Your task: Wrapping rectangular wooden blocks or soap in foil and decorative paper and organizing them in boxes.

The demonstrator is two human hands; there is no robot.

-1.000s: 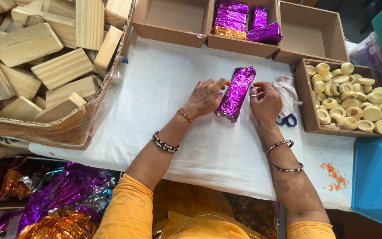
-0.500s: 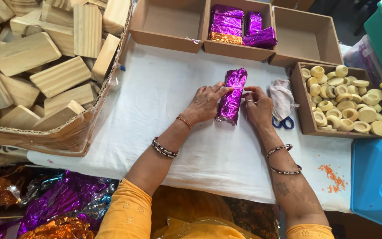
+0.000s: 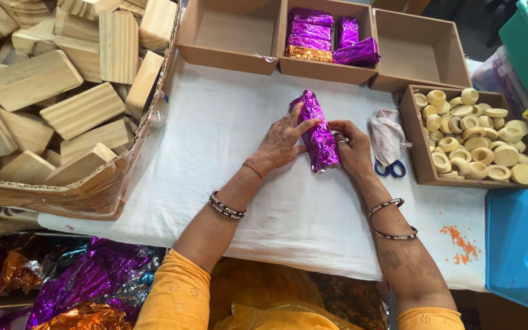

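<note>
foil-wrapped block [image 3: 317,130] lies on table [image 3: 227,140], between both hands. wooden blocks [image 3: 62,91] left; round pieces [image 3: 478,137] right; wrapped blocks [image 3: 325,33] behind.

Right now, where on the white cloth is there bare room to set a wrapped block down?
Bare white cloth lies between the big box of wooden blocks and the left hand, and near the front edge between the forearms. The empty left tray and right tray also have room. It is crowded by the right hand: scissors, cloth bag, ring box.
</note>
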